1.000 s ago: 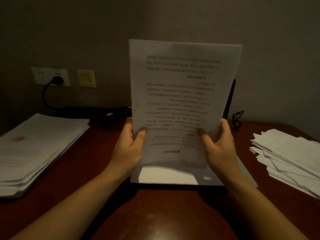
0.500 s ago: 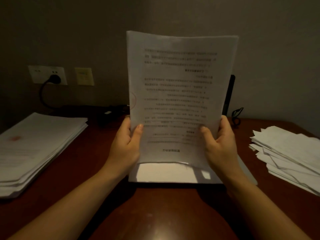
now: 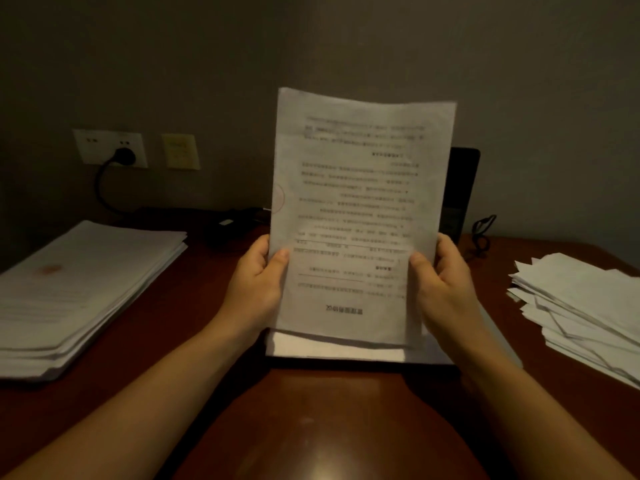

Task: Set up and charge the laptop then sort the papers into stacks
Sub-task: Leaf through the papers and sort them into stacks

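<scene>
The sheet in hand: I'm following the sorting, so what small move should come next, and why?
Probably lay the sheet on the left stack. The left hand and right hand hold it upright for reading, and its red stamp seems to match the red mark on that stack's top page.

My desk (image 3: 311, 427) is dark reddish wood, glossy, with a faint sheen of light near its front edge. Behind it I face a dim grey wall (image 3: 207, 64), which carries a white socket (image 3: 93, 147) with a yellowish plate (image 3: 180, 151) just beside it.

Table (image 3: 311, 431): left stack (image 3: 79, 289), right stack (image 3: 585, 306), laptop (image 3: 462, 188).
</scene>
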The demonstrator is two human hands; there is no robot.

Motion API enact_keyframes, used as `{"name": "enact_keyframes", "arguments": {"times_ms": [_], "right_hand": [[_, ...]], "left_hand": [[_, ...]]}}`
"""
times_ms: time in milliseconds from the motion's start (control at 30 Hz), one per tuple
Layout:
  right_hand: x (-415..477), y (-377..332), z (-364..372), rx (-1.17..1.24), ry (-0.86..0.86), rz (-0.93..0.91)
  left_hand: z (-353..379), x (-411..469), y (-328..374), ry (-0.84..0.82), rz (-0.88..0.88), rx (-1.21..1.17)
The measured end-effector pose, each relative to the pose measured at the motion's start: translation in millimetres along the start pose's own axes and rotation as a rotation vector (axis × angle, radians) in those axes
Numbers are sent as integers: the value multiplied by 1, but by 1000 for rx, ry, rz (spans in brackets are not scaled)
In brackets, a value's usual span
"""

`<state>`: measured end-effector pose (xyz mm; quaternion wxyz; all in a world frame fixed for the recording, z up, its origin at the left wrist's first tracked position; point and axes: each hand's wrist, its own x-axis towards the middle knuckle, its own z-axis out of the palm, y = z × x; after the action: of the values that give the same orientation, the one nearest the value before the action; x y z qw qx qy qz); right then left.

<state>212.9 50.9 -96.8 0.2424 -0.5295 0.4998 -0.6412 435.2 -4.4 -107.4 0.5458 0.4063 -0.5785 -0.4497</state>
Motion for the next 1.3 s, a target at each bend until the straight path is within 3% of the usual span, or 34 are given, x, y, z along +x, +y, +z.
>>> {"name": "enact_keyframes", "arguments": {"times_ms": [233,600,900,1300], "right_hand": [[0,8,0,-108,67,70],[-10,7,39,-52,-105,202],[-10,-13,136,52,-322,408],[-15,-14,288,96,-400,591]], "left_hand": [[-11,-4,-3,93,-145,6],[-82,-9,2,136,-254,155],[-190,11,16,255,-364,324],[-315,31,7,468,-333,639]]}}
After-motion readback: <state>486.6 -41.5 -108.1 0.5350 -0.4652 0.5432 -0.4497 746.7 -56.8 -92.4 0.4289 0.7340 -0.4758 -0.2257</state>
